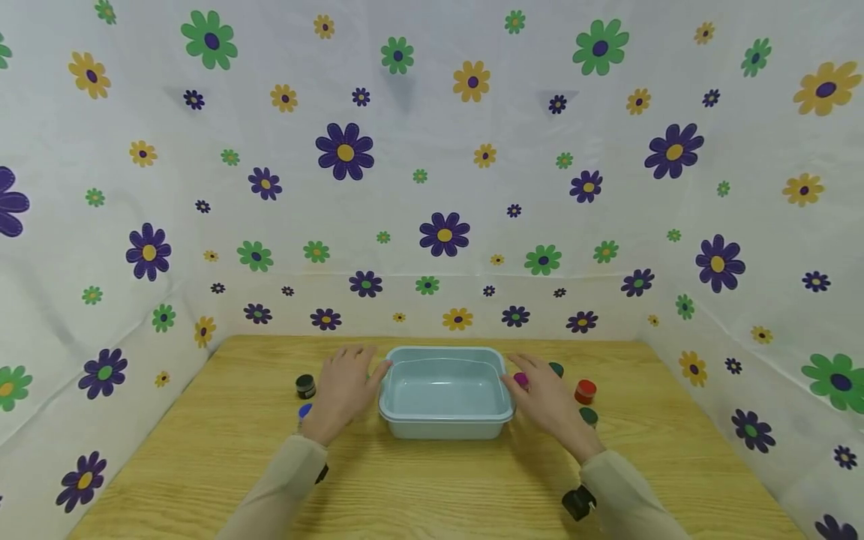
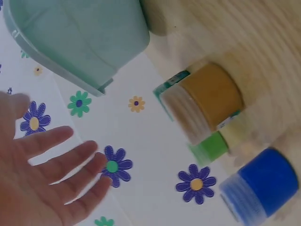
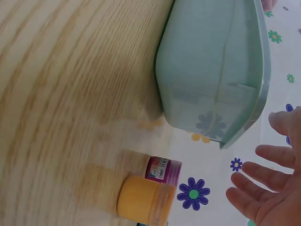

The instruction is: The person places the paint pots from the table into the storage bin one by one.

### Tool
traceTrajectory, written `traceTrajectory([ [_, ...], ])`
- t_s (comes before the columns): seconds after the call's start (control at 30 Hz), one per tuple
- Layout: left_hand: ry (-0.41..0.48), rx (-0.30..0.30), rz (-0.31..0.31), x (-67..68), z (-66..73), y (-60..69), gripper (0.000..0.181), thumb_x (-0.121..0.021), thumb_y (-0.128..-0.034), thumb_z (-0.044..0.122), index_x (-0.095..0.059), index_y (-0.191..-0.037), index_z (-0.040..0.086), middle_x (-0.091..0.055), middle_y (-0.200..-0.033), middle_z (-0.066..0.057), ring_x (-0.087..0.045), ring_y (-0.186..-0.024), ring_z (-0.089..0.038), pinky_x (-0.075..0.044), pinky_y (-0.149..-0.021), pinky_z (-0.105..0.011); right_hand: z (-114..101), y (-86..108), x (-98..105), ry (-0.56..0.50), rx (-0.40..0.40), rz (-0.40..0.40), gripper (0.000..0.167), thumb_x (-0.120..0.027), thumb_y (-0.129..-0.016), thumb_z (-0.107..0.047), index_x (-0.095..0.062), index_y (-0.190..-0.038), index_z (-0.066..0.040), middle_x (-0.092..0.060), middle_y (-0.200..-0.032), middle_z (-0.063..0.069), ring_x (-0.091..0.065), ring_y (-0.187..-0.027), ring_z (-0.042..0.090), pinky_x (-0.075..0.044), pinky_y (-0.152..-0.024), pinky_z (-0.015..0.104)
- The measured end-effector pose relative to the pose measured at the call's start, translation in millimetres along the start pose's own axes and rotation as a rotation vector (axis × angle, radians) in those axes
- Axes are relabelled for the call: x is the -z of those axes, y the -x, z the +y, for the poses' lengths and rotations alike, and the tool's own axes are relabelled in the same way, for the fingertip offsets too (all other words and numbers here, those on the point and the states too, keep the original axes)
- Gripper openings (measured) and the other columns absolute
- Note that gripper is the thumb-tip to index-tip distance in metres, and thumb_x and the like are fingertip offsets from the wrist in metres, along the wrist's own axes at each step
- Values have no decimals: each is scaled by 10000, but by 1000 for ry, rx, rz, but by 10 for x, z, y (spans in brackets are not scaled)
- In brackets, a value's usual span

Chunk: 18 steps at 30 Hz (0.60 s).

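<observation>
A pale blue plastic basin [image 1: 442,427] stands upright on the table, with nothing visible inside. My left hand [image 1: 344,394] hovers at its left side, fingers spread and thumb near the rim; the left wrist view shows this hand [image 2: 56,174] apart from the basin [image 2: 94,37]. On the other side is my right hand [image 1: 547,401], its fingers loosely extended. In the right wrist view, the right thumb is close to the rim of the basin [image 3: 207,70], with a small gap. Neither hand holds anything.
Small paint jars stand both sides: black [image 1: 306,386] and blue [image 1: 305,410] left, magenta [image 1: 521,380], red [image 1: 585,391] and dark green [image 1: 589,416] right. Wrist views add an ochre jar [image 2: 214,96], a green jar [image 2: 211,148] and a yellow-orange jar [image 3: 136,197]. Flowered sheeting [image 1: 405,195] encloses the table.
</observation>
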State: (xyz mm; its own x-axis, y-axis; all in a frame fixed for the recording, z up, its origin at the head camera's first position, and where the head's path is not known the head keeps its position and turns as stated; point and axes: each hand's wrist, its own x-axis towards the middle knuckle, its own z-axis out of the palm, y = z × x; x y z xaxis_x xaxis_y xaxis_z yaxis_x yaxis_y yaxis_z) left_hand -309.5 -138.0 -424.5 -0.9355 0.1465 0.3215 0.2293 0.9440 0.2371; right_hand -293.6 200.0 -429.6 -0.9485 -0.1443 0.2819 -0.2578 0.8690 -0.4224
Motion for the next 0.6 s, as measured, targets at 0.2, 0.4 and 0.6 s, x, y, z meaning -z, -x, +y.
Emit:
traceTrajectory([
  [0.2,120,11,121,0,-63,-7,482,-472,-1010,478,-662,-1228,92,-675,-1210,-129,-624,-1120,-312,-545,-928,-496,12,16,-10,-191,-29,95,399,-637,-961,-265,-611,-1305,-65,-633,-1272,162,-629,-1077,325,-576,-893,481],
  [0.4,298,75,144,-30,-158,-16,398,-495,-1005,468,-716,-1068,143,-692,-926,-29,-607,-776,-166,-529,-649,-316,50,11,-20,-406,-119,57,354,-633,-966,-236,-634,-1261,-40,-652,-1226,149,-620,-1071,282,-580,-901,418],
  [0.6,590,127,116,-59,-295,-17,300,-548,-997,411,-725,-1051,175,-699,-938,-24,-591,-851,-152,-502,-742,-289,83,2,-25,-645,-253,-57,320,-642,-960,-205,-654,-1236,-43,-652,-1200,151,-639,-1019,232,-592,-887,394],
])
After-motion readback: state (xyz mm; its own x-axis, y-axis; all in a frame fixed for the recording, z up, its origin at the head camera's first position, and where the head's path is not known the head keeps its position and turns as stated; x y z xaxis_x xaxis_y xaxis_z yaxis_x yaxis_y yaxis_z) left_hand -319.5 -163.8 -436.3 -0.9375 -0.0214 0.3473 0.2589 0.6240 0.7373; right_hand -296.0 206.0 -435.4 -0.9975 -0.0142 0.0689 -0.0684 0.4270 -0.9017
